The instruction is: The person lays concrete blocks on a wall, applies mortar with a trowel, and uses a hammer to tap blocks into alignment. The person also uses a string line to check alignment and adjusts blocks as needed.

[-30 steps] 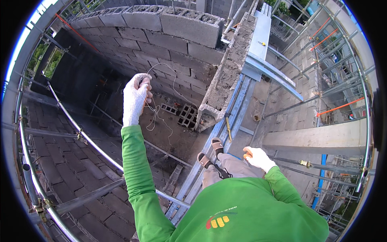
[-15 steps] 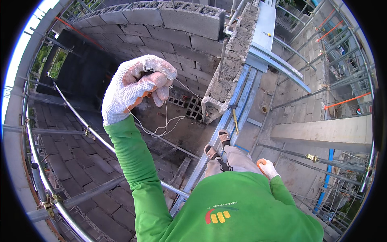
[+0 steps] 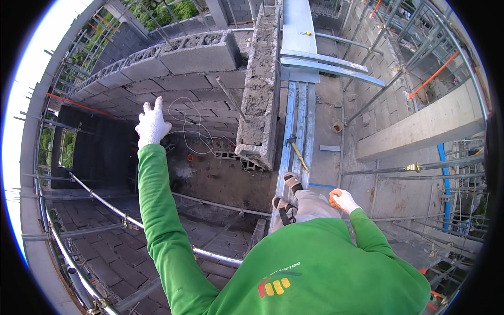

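My left hand [image 3: 152, 124], in a white knitted glove, reaches out at the left with its fingers spread and nothing gripped. Just right of it, a thin white string [image 3: 198, 137] hangs in loose loops in front of the grey block wall [image 3: 176, 83]; whether it touches the glove I cannot tell. My right hand [image 3: 344, 201], in a white glove with orange-coated fingers, is low beside my right thigh. Its fingers are curled inward, and anything inside them is hidden. A hammer with a yellow handle [image 3: 298, 155] lies on the metal channels [image 3: 300, 113] beyond my feet.
I stand high on narrow metal channels, with a drop to a dirt floor [image 3: 226, 181] on the left. A rough block wall top [image 3: 261, 79] with an upright bar runs ahead. Scaffold pipes [image 3: 105, 202] cross the left; a concrete beam [image 3: 420, 128] stands right.
My left hand has moved outward and opened from a pinch on the string, which now hangs loose beside it. The view has shifted; my right hand stays near my thigh.
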Available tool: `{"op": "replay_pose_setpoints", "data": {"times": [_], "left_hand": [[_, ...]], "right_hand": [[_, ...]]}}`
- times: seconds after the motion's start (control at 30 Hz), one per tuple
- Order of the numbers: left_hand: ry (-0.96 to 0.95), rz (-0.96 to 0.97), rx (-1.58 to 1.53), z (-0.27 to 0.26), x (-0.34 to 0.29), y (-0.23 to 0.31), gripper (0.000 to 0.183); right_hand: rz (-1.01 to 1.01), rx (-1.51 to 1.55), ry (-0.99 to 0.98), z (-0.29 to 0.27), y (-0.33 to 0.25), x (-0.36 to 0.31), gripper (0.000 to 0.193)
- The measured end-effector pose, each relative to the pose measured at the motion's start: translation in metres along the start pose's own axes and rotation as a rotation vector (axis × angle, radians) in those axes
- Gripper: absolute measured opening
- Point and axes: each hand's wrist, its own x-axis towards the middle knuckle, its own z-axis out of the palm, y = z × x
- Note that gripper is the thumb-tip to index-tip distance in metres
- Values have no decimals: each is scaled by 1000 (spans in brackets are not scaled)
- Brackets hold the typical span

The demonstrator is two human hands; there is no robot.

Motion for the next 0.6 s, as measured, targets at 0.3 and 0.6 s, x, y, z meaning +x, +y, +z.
{"op": "replay_pose_setpoints", "data": {"times": [0.3, 0.6], "left_hand": [[132, 106, -413, -3, 3, -13, 122], [-299, -269, -1696, 166, -133, 66, 45]], "right_hand": [[130, -139, 175, 0, 72, -16, 23], [-125, -184, 186, 21, 58, 5, 22]]}}
